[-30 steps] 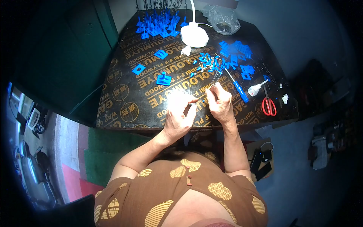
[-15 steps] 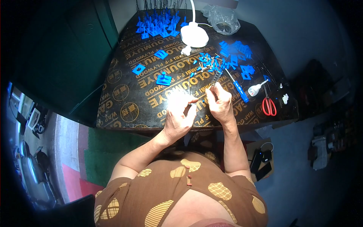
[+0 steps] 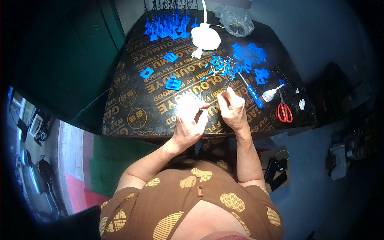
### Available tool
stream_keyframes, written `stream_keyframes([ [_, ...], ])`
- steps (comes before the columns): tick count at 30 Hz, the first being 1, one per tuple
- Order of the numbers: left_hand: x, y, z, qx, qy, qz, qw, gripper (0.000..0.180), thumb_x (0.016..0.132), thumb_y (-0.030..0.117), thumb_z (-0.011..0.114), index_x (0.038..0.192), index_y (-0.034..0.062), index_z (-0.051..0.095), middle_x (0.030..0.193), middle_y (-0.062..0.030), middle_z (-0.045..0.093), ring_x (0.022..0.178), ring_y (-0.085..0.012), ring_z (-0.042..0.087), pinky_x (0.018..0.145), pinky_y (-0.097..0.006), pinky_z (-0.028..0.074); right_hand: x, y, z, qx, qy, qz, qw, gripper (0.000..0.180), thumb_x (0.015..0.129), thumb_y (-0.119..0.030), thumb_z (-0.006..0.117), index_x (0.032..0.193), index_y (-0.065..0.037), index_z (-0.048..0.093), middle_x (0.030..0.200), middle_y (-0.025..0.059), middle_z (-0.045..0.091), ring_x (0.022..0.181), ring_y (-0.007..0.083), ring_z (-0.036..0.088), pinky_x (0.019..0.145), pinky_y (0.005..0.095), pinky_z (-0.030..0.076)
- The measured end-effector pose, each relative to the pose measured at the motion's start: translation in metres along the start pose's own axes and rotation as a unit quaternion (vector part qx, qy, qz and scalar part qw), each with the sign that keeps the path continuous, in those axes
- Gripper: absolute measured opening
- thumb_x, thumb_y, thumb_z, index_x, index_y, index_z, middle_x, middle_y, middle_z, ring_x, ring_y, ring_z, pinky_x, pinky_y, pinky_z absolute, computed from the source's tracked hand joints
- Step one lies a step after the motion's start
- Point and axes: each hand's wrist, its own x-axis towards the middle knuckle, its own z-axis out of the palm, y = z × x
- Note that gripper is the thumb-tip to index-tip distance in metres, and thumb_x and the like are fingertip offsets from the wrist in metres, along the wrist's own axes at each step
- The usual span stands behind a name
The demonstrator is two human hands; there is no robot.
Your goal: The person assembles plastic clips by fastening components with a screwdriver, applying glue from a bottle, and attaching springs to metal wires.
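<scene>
My right hand [image 3: 234, 111] pinches the near end of a coil spring [image 3: 229, 82], which points away toward the pile of small parts. To its left, my left hand [image 3: 190, 120] is closed in a pinch, its upper side washed out by bright glare. A thin straight line rises past its fingertips; what those fingers hold is too small to make out. Beyond the hands lies a pile of small blue pieces and metal screws [image 3: 220, 66]. Left of it, a blue square base with a raised post [image 3: 173, 83] rests on the table.
Blue bases with upright springs [image 3: 168, 30] crowd the far left. A white lamp [image 3: 205, 38] and a plastic bag [image 3: 236, 24] stand at the back. On the right lie a blue-handled screwdriver [image 3: 255, 97], a white bottle [image 3: 269, 95], red-handled scissors [image 3: 284, 113] and blue plates [image 3: 250, 53].
</scene>
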Motion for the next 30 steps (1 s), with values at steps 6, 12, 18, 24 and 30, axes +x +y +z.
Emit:
stream_keyframes([
  [6,0.000,0.000,0.000,-0.014,0.005,-0.002,1.000,0.021,0.082,-0.001,0.061,0.102,-0.0007,0.066,0.100,-0.0128,0.065,0.094,-0.0221,0.063,0.085,-0.032,0.049,-0.001,0.001,0.000,-0.013,-0.020,-0.029,0.999,0.011,0.084,0.000,0.061,0.077,0.001,0.053,0.064,0.0167,0.057,0.055,0.0286,0.061,0.052,0.0333,0.046],
  [12,0.001,0.000,0.000,-0.017,0.001,-0.002,1.000,0.021,0.083,-0.001,0.061,0.103,-0.0012,0.065,0.100,-0.0126,0.065,0.094,-0.0215,0.063,0.084,-0.031,0.050,0.000,0.003,0.001,-0.013,-0.015,-0.024,1.000,0.011,0.084,-0.001,0.062,0.077,0.001,0.053,0.064,0.0168,0.057,0.056,0.0297,0.061,0.052,0.0336,0.046],
  [18,0.017,0.002,0.002,-0.099,-0.007,-0.072,0.992,0.024,0.082,0.002,0.064,0.106,-0.0029,0.063,0.101,-0.0125,0.064,0.093,-0.0214,0.063,0.083,-0.031,0.050,0.000,0.002,0.001,-0.006,-0.013,-0.024,1.000,0.011,0.084,-0.001,0.061,0.077,0.001,0.053,0.065,0.0180,0.057,0.058,0.0322,0.061,0.053,0.0346,0.047],
  [24,0.057,0.015,0.007,0.003,0.044,0.119,0.992,0.028,0.078,0.006,0.072,0.103,-0.0023,0.064,0.098,-0.0134,0.063,0.093,-0.0244,0.061,0.083,-0.033,0.049,-0.001,0.005,-0.001,-0.017,-0.016,-0.038,0.999,0.005,0.083,-0.001,0.060,0.081,0.000,0.055,0.069,0.0187,0.059,0.063,0.0362,0.061,0.056,0.0371,0.048],
  [30,0.070,0.005,0.020,0.012,0.056,0.138,0.989,0.019,0.076,0.006,0.073,0.092,-0.0003,0.067,0.090,-0.0121,0.063,0.085,-0.0238,0.061,0.075,-0.033,0.049,-0.001,0.006,0.000,-0.010,-0.004,-0.072,0.997,0.012,0.083,-0.001,0.060,0.095,-0.001,0.060,0.077,0.0193,0.063,0.070,0.0376,0.064,0.061,0.0385,0.050],
])
